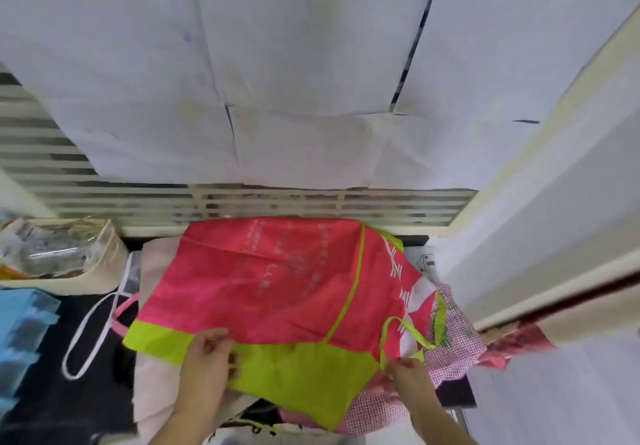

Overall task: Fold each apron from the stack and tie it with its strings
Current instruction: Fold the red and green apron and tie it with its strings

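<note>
Nearest the viewer, the left hand (207,351) pinches the near edge of the pink apron (277,282) where its lime-green band (298,372) begins; the right hand (408,373) pinches the base of a lime-green string (405,327) at the apron's right side. The apron lies spread flat, extending away from both hands toward the slatted ledge (242,202), on top of a stack of other aprons (453,340). Its long axis appears to run left to right. Both hands are equally near, so a fold would likely carry the near edge forward.
</note>
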